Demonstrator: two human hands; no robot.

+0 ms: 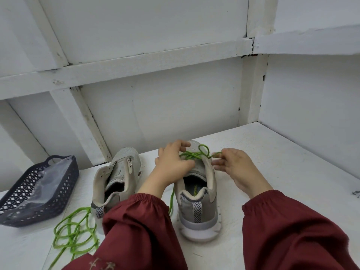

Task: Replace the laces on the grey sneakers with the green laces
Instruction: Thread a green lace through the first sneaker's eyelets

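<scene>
White-painted wall boards (155,114) behind, raised battens chipped at the joints, and in front a white table (272,162), scuffed and a little grubby. Off to the left on it, a dark lattice basket (19,191) with a handle cut into its far end, holding crumpled clear plastic (52,178). Just right of the basket, the left sneaker (116,176): grey, heel toward the camera, eyelets bare, tongue slack. Down by its heel, a loose lace (76,232), bright green, tangled in loops on the table and running under the left sleeve (140,227). Over to the right sneaker (198,201) now, heel-first too, upright near the middle of the table, close to its mate but not touching. Green lace (194,154) crossing near the top of the shoe in a loop, one strand trailing down the shoe's left side toward the table. Left hand (173,162) over the tongue, fingers curled, thumb and fingertips closed on the lace. Right hand (233,168) just beside the shoe's right edge, thumb and forefinger pinching the lace end, other fingers loosely bent beneath. Dark red right sleeve (292,230), gathered at the cuff like the left, filling the bottom corner.
</scene>
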